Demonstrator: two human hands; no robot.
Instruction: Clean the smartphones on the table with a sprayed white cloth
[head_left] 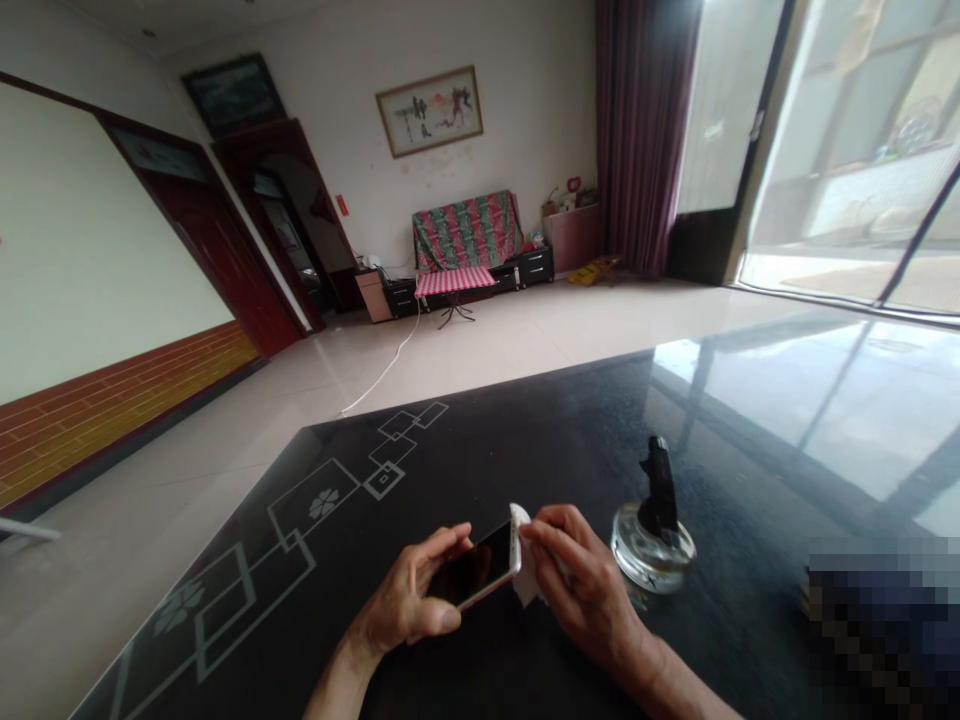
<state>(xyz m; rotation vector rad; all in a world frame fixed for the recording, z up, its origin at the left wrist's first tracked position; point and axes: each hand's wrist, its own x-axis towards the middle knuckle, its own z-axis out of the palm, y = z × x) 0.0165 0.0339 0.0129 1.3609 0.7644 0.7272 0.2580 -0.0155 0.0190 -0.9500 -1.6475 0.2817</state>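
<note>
My left hand (412, 598) grips a smartphone (480, 570) with a dark screen and pale edge, thumb along its near side, fingers curled over the far side. My right hand (581, 580) pinches a small white cloth or tissue (525, 575) against the phone's right end. Both hands hover just above the glossy black table (465, 470) near its front edge.
A round glass ashtray (651, 555) with a black object (660, 490) standing in it sits right of my right hand. White square-and-flower patterns (315, 505) mark the table's left part. A blurred patch (885, 625) covers the right corner. Beyond lies a tiled floor and a covered sofa (466, 232).
</note>
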